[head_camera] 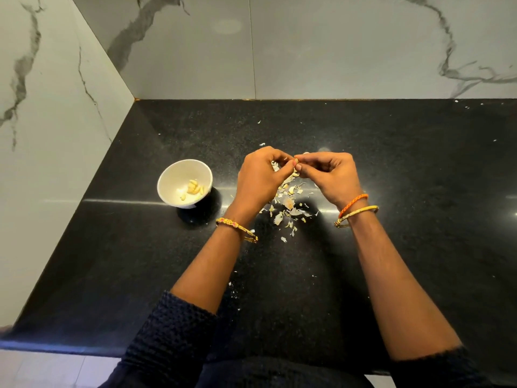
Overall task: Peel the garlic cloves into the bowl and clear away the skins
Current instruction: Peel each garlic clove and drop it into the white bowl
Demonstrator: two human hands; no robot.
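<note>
My left hand (261,177) and my right hand (330,177) meet above the middle of the black counter, fingertips together, pinching a small garlic clove (296,161) that is mostly hidden by the fingers. Directly below the hands lies a loose heap of papery garlic skins (291,205). A white bowl (170,189) stands to the left of my left hand, with several peeled cloves (194,188) in its bottom.
The black stone counter (405,219) ends at a marble wall at the back (307,51) and another on the left (42,135). Small skin flakes (232,289) are scattered toward the front edge and at the far right back.
</note>
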